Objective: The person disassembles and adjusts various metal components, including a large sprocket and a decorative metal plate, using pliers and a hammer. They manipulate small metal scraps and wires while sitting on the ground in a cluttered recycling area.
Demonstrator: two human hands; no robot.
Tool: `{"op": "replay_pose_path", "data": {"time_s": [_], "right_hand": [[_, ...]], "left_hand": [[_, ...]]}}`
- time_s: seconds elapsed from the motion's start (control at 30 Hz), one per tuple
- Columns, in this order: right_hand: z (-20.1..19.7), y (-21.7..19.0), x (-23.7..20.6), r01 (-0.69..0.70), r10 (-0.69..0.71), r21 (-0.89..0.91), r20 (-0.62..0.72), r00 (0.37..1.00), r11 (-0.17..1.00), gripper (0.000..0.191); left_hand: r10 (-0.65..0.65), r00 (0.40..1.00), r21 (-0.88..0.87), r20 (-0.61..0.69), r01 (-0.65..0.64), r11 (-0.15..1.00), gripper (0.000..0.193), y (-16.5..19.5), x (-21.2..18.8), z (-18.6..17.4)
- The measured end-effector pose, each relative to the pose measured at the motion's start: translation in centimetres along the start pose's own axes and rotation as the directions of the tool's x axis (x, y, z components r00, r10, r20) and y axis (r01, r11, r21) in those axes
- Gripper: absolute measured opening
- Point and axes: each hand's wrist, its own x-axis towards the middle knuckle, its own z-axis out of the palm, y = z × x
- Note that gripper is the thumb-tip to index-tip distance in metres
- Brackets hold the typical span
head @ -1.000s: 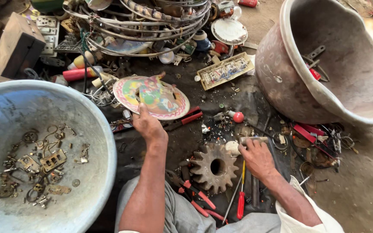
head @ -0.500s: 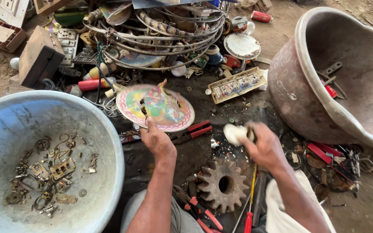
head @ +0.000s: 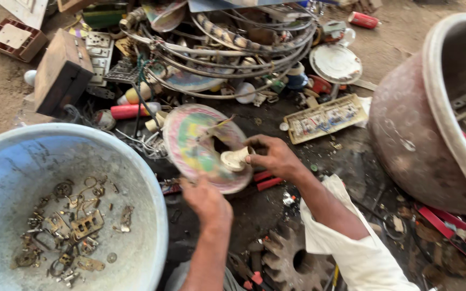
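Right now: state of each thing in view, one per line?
Left hand: gripping the lower edge of the colourful disc.
Right hand: holding a small white fitting against the disc.
Colourful disc: lifted and tilted.
White fitting: pinched in fingers.
Blue basin: upright, holding small brass scraps.
Brown basin: tipped on its side.
Rusty gear: lying flat.
Red pliers: lying on the ground.

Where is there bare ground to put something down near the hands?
Bare dark ground lies between the blue basin and the rusty gear, under the left hand. Sandy ground is open left of the wooden box. Around the wire hoops it is crowded.
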Motion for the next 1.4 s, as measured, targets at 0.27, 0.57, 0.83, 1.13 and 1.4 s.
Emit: {"op": "replay_pose_path", "data": {"time_s": [0.27,0.57,0.83,1.13,1.4], "right_hand": [[1.3,2.0,-0.4,0.178,-0.145,0.117,-0.244,0.959,0.977,0.041],[1.5,-0.3,-0.1,0.118,0.056,0.666,-0.234,0.971,0.737,0.023],[2.0,0.0,-5.3,0.045,0.231,0.836,-0.203,0.951,0.547,0.032],[4.2,3.7,-13.5,0.117,0.166,0.494,-0.492,0.855,0.861,0.023],[4.3,2.8,-18.9,0.191,-0.126,0.07,-0.524,0.842,0.979,0.036]], "left_hand": [[-0.256,0.966,-0.109,0.035,0.258,0.96,0.041,0.3,-1.5,1.7],[-0.266,0.961,-0.19,-0.083,0.246,0.95,0.048,-0.5,0.3,0.5],[0.01,0.985,0.43,-0.172,0.066,0.901,0.065,1.9,-0.5,2.3],[-0.037,0.743,0.53,0.668,-0.44,0.725,0.04,4.0,-7.2,3.7],[-0.263,0.724,0.599,0.638,-0.252,0.76,0.036,1.2,-9.1,3.5]]}}
